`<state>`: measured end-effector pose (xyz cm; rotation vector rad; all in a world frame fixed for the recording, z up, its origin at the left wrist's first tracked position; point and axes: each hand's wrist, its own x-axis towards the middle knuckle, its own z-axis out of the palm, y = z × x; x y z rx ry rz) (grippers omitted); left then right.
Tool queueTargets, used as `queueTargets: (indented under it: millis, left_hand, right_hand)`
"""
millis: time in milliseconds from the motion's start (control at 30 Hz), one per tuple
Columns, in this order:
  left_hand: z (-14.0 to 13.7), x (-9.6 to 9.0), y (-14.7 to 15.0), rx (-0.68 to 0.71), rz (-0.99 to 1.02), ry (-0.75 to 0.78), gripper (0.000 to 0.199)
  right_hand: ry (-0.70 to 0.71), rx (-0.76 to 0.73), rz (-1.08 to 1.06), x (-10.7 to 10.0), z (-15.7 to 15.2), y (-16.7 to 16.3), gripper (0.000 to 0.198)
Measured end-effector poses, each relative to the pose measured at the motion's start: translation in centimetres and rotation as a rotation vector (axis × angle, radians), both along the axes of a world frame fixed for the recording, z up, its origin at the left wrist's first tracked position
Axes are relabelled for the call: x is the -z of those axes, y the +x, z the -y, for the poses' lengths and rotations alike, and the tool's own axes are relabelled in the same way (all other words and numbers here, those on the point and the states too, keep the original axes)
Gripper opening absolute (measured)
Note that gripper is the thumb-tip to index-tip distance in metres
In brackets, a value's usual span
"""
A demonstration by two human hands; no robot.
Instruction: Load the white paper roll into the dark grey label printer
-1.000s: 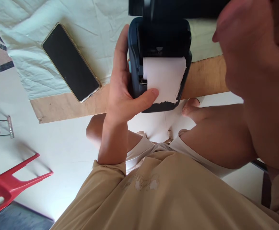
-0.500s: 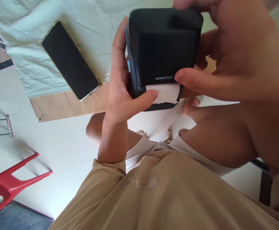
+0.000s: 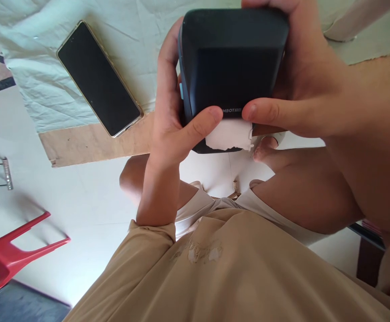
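Both hands clasp a dark blue boxy plastic label printer (image 3: 230,62) above the person's lap: left hand (image 3: 171,129) wraps its side, right hand (image 3: 302,89) its far edge, thumbs pressing the lid (lettering partly covered, "MBOT" legible). White torn paper (image 3: 230,136) protrudes below. A black smartphone (image 3: 97,78) lies on crumpled pale cloth (image 3: 47,94) over a brown board's edge (image 3: 91,145); a red plastic chair (image 3: 17,255) stands on the white floor.
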<state>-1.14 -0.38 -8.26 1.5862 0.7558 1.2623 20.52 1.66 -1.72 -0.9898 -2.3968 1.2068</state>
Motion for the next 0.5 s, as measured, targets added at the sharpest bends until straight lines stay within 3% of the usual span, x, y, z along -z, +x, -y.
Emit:
queueTargets:
  millis: [167,333,467,500]
  left_hand:
    - [0.6,-0.7,1.3,-0.179,0.028,-0.190,0.092]
    - [-0.4,-0.2,1.2,-0.169,0.045,-0.238,0.093]
    - [0.7,-2.4,2.1,-0.094,0.144,-0.223,0.088]
    - [1.3,-3.4,2.6,-0.154,0.193,-0.309,0.068]
  right_hand:
    - [0.050,0.020,-0.013,0.2,-0.4,0.0,0.083]
    - [0.100,0.063,0.011,0.4,-0.7,-0.1,0.081]
    - [0.064,0.050,-0.017,0.5,-0.6,-0.1,0.080]
    - [0.060,0.056,-0.016,0.5,-0.6,-0.1,0.081]
